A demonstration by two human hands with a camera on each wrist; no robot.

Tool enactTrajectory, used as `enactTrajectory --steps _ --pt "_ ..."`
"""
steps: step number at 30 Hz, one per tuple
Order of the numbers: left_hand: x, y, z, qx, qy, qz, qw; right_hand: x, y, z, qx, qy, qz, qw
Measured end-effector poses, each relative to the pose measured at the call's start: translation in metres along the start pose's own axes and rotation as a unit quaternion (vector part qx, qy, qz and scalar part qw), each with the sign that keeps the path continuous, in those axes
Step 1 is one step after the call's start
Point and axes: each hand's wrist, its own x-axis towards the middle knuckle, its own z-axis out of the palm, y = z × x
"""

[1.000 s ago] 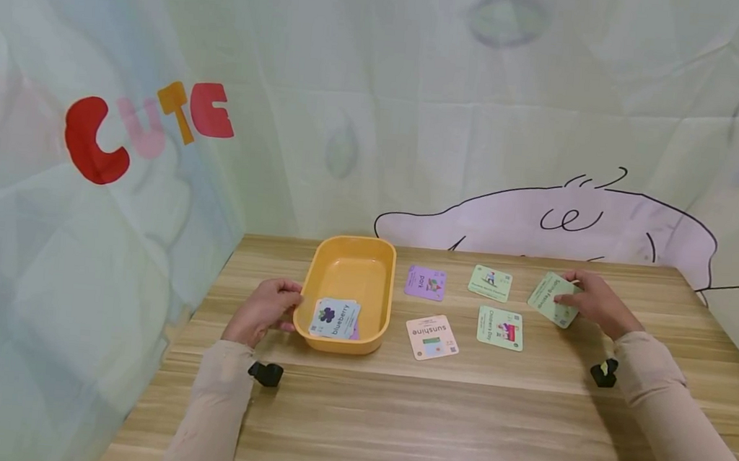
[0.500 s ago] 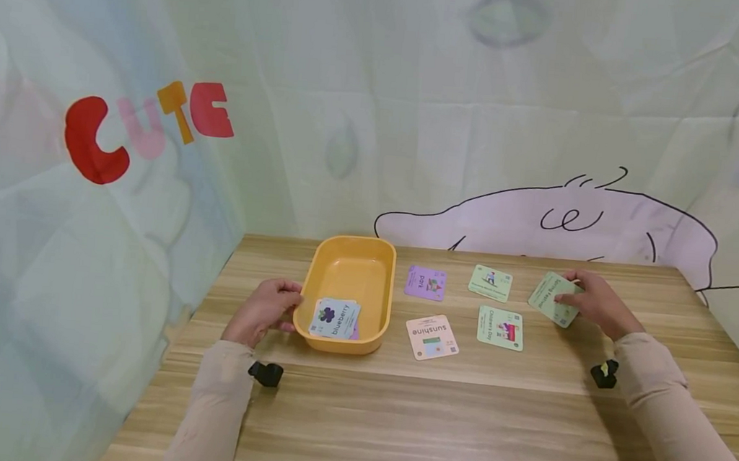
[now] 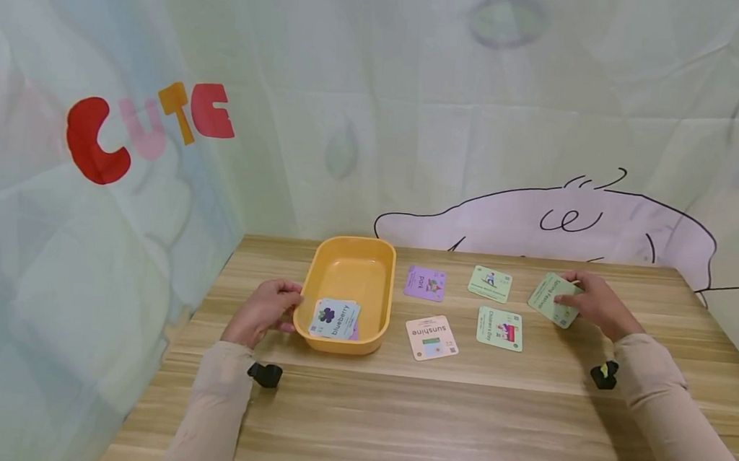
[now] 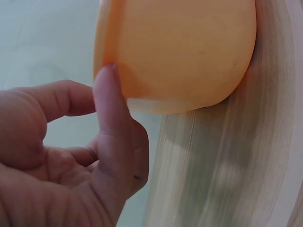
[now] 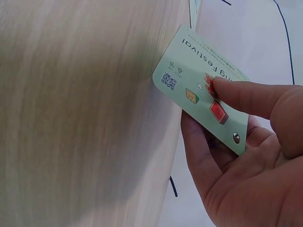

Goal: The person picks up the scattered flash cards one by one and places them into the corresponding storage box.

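The person's left hand (image 3: 265, 310) had the near left part of the yellow tray's rim pinched, its fingers (image 4: 112, 104) closed to the thickness of the wall. The yellow tray (image 3: 356, 276) stood on the wood-grain surface (image 3: 406, 429), and in its near end lay the blueberry card (image 3: 335, 318), with a purple edge showing from under it. Well apart to the right, the right hand (image 3: 597, 304) held the green Spring Festival card (image 3: 548, 297) in a pinch, thumb pressed on the printed face and the other fingers (image 5: 199, 146) curled behind it, the gap between them closed down to the card. That card was at the far right of the group, tilted, its QR code corner reaching over the surface in the right wrist view; whether an edge touched the wood could not be told. Between the hands, beside the tray, lay the purple park card (image 3: 424, 283), with the peach sunshine card (image 3: 432, 338) nearer the person. Further right were a green card with a skiing figure (image 3: 490, 283) and, nearer the person, the green Children's Day card (image 3: 501, 328). A pale printed cloth (image 3: 365, 114) hung behind the surface.
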Motion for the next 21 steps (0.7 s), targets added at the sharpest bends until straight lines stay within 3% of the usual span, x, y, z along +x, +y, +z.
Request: enactTrajectory --steps 21 --pt "-0.001 0.0009 0.0 0.002 -0.001 0.003 1.0 -0.0003 0.0034 0.0022 -0.014 0.013 -0.01 1.0"
